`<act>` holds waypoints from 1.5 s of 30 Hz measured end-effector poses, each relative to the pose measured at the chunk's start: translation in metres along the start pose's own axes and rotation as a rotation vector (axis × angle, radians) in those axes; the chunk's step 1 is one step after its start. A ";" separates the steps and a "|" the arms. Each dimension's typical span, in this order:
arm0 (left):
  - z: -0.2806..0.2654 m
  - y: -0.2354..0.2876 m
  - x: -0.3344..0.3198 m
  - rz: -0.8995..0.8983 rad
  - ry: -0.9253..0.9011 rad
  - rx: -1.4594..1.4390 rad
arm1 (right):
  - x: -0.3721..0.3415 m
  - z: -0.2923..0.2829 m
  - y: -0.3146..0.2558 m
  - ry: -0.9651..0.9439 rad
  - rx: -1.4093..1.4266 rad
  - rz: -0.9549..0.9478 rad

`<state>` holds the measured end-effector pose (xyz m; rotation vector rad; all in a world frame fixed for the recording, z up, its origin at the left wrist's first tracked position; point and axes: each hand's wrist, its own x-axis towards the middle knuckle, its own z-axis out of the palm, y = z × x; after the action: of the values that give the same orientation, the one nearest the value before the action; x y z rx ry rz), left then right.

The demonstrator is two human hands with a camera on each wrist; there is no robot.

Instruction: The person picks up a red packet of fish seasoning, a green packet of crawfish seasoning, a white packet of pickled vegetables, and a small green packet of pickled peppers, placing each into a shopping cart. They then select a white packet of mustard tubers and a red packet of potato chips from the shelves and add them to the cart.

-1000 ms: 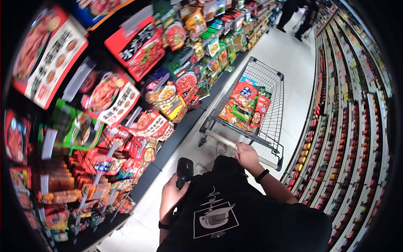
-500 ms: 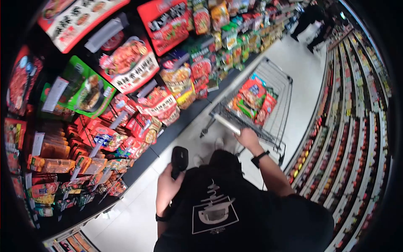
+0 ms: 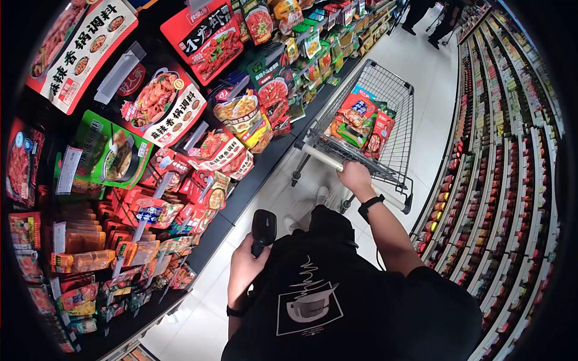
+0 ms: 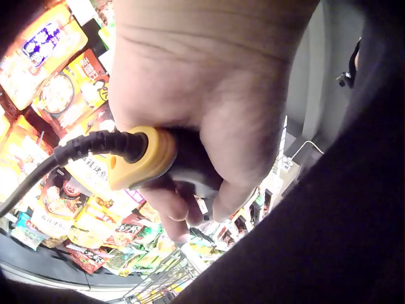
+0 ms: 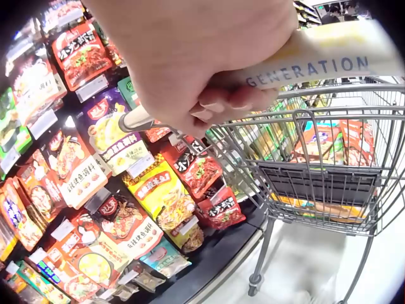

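Observation:
My left hand [image 3: 245,263] grips a black handheld barcode scanner [image 3: 264,228] at hip height, its head pointing up and forward. In the left wrist view the scanner's yellow base [image 4: 149,158], with a thick black cord [image 4: 38,177], sticks out from between thumb and fingers. With my right hand [image 3: 356,178] I hold the pale handle [image 3: 322,157] of a wire shopping cart [image 3: 402,102]; the right wrist view shows the fingers [image 5: 237,98] curled round it. Several colourful seasoning packets [image 3: 360,114], mostly red, lie in the cart's basket.
On the left a dark shelf [image 3: 211,237] carries hanging seasoning packets [image 3: 165,105] with price tags. A long shelf of jars [image 3: 481,210] curves along the right. Between them runs a pale tiled aisle [image 3: 435,99], with people [image 3: 442,27] standing at its far end.
The view dips toward the right and then swings back, so shelf and cart shift in the frame. Both hands keep their hold on the scanner and the cart handle.

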<state>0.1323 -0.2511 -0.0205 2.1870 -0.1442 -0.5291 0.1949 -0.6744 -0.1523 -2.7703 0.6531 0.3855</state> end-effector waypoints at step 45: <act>0.098 0.172 0.156 -0.042 0.138 0.116 | 0.210 -0.063 0.139 0.070 0.029 -0.235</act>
<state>0.2455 -0.4742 0.0095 2.3359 -0.0558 -0.4005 0.3232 -0.8973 -0.1875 -2.8014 0.3387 0.2285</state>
